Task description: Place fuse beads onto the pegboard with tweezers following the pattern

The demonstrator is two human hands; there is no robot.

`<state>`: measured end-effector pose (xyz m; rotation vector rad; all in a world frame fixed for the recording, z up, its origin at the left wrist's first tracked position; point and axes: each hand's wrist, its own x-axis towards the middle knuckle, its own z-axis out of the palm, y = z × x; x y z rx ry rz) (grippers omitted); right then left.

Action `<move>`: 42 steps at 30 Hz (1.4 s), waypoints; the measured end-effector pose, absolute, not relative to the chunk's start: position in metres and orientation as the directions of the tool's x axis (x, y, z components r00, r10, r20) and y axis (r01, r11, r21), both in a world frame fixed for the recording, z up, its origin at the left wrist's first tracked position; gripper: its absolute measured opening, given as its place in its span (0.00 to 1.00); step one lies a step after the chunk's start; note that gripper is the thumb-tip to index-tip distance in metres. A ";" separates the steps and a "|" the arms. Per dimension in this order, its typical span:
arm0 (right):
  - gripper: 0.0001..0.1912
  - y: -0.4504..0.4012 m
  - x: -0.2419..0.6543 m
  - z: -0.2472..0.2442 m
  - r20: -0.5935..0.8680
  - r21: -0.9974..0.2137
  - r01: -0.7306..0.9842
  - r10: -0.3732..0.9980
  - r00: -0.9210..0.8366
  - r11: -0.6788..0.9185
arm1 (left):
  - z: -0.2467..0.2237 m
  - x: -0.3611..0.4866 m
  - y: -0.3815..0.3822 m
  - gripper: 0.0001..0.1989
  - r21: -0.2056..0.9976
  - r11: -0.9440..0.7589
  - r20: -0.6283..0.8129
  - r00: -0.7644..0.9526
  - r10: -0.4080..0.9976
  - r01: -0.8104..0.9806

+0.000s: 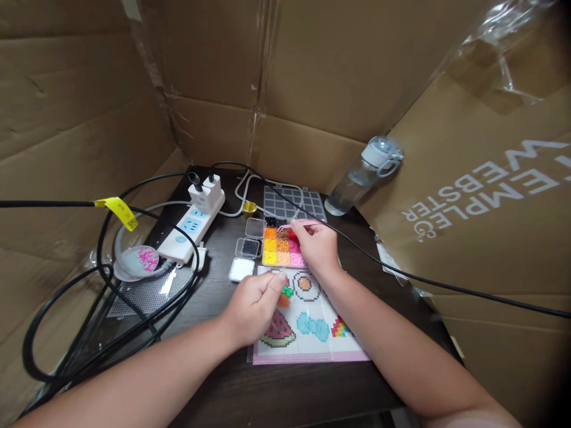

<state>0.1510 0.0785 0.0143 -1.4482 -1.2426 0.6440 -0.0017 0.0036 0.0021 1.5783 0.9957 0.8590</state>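
Note:
My right hand (320, 245) is closed around pink tweezers (307, 223), whose tips point left over a compartment box (270, 263) of small coloured beads. Below the box lies a sheet of pixel patterns (317, 352), with a watermelon, an egg, a blue bow and a rainbow on it. Over the sheet's left side, my left hand (254, 304) has its thumb pressed against curled fingers. What it holds, if anything, is hidden. Beside its fingertips shows an orange and green carrot shape (285, 296); whether it is loose or lies on the sheet I cannot tell.
Small clear cases, one with white contents (241, 270), stand left of the bead box. A power strip (190, 227), looped black cable (107, 261) and a dish of pink beads (136, 262) occupy the left. Behind are a grey grid tray (294, 204) and water bottle (363, 172). Cardboard walls (312, 77) surround the table.

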 end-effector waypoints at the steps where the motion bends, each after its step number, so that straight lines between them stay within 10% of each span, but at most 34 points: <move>1: 0.12 0.072 0.154 0.015 0.212 -0.935 0.340 0.931 0.297 0.104 | 0.002 -0.002 0.003 0.23 0.977 -0.120 0.040 0.401 0.915 0.178; 16: 0.04 -0.026 0.192 0.007 0.167 -0.904 0.385 0.982 -0.082 0.186 | -0.002 -0.002 0.003 0.23 0.985 -0.105 0.039 0.411 0.911 0.139; 42: 0.06 0.003 0.179 0.026 0.277 -0.878 0.435 0.953 0.121 0.200 | 0.003 -0.002 0.002 0.23 0.983 -0.080 0.003 0.413 0.911 0.168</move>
